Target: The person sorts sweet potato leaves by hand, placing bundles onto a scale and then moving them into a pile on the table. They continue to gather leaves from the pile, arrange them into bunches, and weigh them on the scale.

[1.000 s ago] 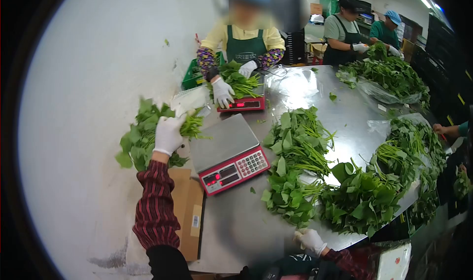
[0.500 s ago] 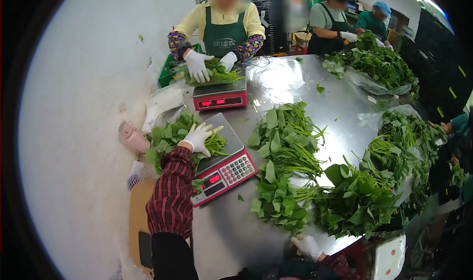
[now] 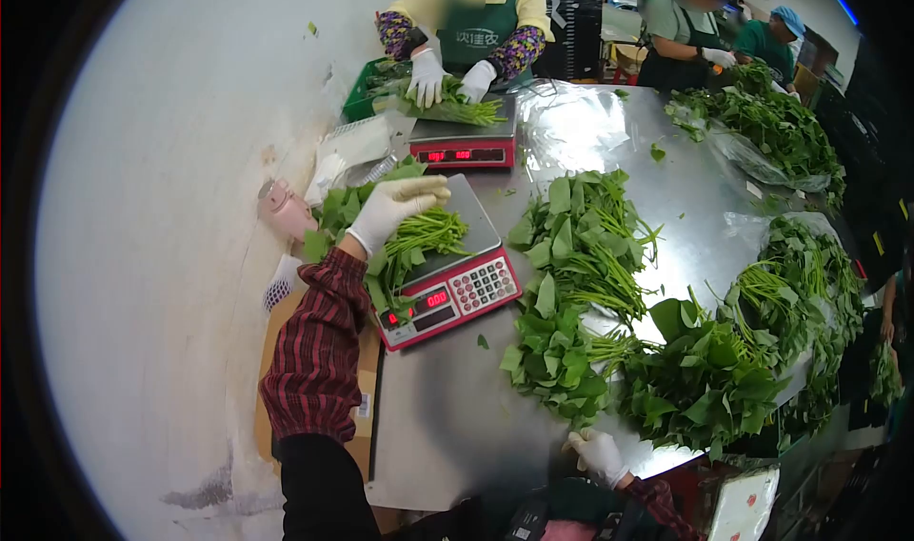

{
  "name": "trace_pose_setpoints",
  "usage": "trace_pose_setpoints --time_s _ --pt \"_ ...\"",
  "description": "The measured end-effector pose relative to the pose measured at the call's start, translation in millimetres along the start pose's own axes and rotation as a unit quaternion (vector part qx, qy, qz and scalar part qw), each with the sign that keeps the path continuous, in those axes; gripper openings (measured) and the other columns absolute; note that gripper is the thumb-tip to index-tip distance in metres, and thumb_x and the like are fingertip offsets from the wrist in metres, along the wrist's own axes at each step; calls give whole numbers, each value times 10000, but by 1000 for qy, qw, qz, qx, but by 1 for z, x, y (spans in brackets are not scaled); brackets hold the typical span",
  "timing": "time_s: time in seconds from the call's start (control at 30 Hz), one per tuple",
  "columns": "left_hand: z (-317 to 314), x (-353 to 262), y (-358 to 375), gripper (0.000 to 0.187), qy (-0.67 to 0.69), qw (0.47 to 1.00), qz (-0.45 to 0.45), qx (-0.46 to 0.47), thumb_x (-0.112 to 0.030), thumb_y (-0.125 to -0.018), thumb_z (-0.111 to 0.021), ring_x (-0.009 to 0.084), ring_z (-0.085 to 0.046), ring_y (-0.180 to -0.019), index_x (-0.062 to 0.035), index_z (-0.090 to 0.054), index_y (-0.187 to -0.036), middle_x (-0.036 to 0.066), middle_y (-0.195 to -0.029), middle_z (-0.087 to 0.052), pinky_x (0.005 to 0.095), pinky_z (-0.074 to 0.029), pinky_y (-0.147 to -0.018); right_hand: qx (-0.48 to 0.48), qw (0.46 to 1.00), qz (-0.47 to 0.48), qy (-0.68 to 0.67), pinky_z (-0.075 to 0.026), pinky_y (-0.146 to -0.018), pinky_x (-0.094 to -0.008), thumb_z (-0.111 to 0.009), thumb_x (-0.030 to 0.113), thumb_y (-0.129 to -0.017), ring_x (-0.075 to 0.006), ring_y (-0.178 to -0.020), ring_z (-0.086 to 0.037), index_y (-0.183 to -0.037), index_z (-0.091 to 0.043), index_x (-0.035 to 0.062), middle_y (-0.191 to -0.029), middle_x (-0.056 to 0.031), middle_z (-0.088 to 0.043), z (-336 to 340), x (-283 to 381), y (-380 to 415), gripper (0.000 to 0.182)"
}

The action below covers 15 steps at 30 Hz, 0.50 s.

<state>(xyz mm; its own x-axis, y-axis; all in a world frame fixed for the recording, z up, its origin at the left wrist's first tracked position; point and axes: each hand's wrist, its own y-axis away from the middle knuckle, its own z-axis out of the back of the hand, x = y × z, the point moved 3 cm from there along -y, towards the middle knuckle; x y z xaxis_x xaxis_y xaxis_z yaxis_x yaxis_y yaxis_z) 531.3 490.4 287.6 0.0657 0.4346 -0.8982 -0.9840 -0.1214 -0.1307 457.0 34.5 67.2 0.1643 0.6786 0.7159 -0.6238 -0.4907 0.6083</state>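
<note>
My left hand (image 3: pixel 388 215), in a white glove, lies over a bunch of leafy green stems (image 3: pixel 424 234) on the near red digital scale (image 3: pixel 452 298). Its fingers are stretched out above the stems, not wrapped round them. Leaves hang over the left part of the scale's display, which shows red digits. At the table's near edge, my right hand (image 3: pixel 600 455), also gloved, rests just below the piles of greens (image 3: pixel 562 370). Its fingers look loosely bent and apart, with nothing visible in them.
Across the metal table (image 3: pixel 457 398), a co-worker's gloved hands press greens on a second scale (image 3: pixel 464 150). A pink bottle (image 3: pixel 286 210) stands by the wall. More greens (image 3: pixel 800 293) lie to the right. Other people work at the far right.
The view has shifted, so the table sits higher and further right. My left hand's spread fingers have come together and point right over the stems. More leaves now hang over the near scale's front.
</note>
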Motion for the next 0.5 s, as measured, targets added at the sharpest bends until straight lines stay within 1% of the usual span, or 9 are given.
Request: trace_pose_setpoints --time_s 0.07,0.1,0.17,0.2,0.23,0.27,0.3,0.37,0.5 --pt "-4 -19 9 289 126 989 -9 -72 -100 -871 -609 140 -629 -944 36 -611 -1127 102 -1024 -674 259 -476 -848 -2 1000 9 -6 -425 -428 -274 -529 264 -920 -117 -427 -550 -789 -665 24 -579 -59 -609 1 3 3 306" --pt "-7 -19 13 289 126 989 -6 -74 -100 -871 -609 140 -629 -944 36 -611 -1127 102 -1024 -674 259 -476 -848 4 1000 11 -8 -423 -426 -272 -529 266 -922 -115 -425 -547 -794 -664 23 -577 -58 -606 3 8 5 306" --pt "-20 -20 24 239 -44 998 -8 -52 -124 -846 -634 152 -642 -871 25 -657 -1032 102 -949 -689 276 -499 -795 13 1000 11 -8 -421 -424 -270 -529 267 -924 -112 -423 -544 -799 -663 23 -576 -57 -603 5 10 8 306" --pt "-35 -20 35 182 -167 985 -15 -35 -140 -833 -634 151 -637 -814 8 -683 -926 92 -871 -688 284 -498 -760 9 1000 14 -9 -419 -423 -269 -530 268 -924 -110 -422 -542 -803 -661 22 -574 -53 -601 6 9 8 304" --pt "-50 -6 46 176 -228 971 -66 14 -153 -816 -641 186 -644 -793 -28 -691 -929 101 -872 -686 308 -501 -742 3 1000 17 -11 -418 -422 -268 -531 268 -924 -108 -421 -539 -808 -659 21 -572 -50 -599 7 8 7 302" --pt "-63 15 56 168 -329 942 -60 45 -164 -818 -635 240 -643 -789 -51 -688 -930 96 -867 -677 344 -503 -721 2 1000 16 -14 -418 -422 -268 -531 268 -924 -108 -421 -539 -808 -659 21 -572 -50 -599 9 5 7 302" --pt "-73 31 68 160 -455 884 -81 69 -156 -806 -612 262 -612 -778 -51 -676 -910 93 -816 -638 372 -476 -698 0 1000 11 -13 -438 -443 -284 -536 278 -918 -126 -427 -558 -790 -655 24 -576 -68 -604 12 0 7 307" --pt "-77 66 79 116 -667 733 -41 128 -139 -771 -583 245 -573 -831 -102 -656 -853 72 -832 -584 369 -436 -724 -2 1000 7 -14 -459 -465 -300 -541 287 -911 -144 -433 -576 -773 -650 28 -581 -86 -609 16 -6 8 313" --pt "-63 97 99 145 -660 738 -124 66 -101 -759 -554 251 -529 -846 -75 -608 -891 84 -870 -545 352 -413 -757 -7 1000 4 -26 -457 -463 -297 -537 288 -914 -142 -434 -576 -772 -644 29 -560 -80 -599 20 -7 10 314"
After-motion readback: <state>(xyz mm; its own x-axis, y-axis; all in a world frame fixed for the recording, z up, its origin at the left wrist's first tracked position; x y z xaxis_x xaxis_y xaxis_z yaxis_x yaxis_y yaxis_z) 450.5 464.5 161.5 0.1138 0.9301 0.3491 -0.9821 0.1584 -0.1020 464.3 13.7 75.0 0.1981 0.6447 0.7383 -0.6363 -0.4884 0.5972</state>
